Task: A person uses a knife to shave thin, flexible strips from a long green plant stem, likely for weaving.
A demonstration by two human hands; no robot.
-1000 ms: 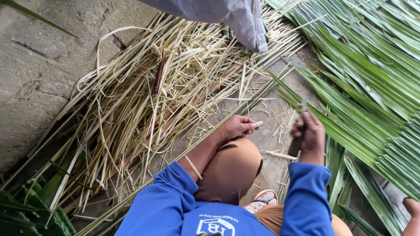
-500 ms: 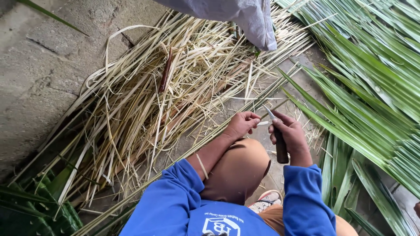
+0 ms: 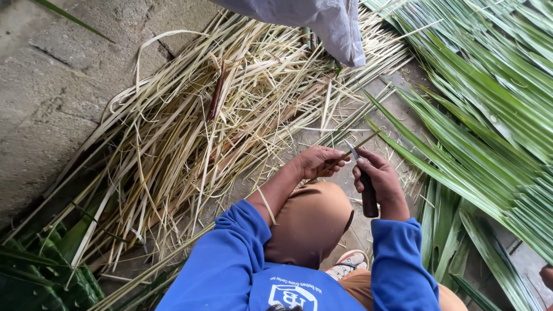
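My left hand [image 3: 314, 161] pinches a thin palm leaf rib [image 3: 345, 154] above my bent knee. My right hand [image 3: 380, 183] grips a small knife [image 3: 364, 187] with a dark wooden handle, its short blade pointing up against the rib close to my left fingers. Both arms wear blue sleeves. The rib runs from between the hands up and to the right.
A big heap of dry pale leaf strips [image 3: 190, 132] lies to the left on the concrete floor. Fresh green palm fronds [image 3: 489, 115] spread along the right. Grey cloth [image 3: 322, 23] hangs in at the top. A sandal [image 3: 348, 262] shows below my knee.
My right hand has come down and in from the green fronds with the knife. The blade now rests against the rib held by my left hand.
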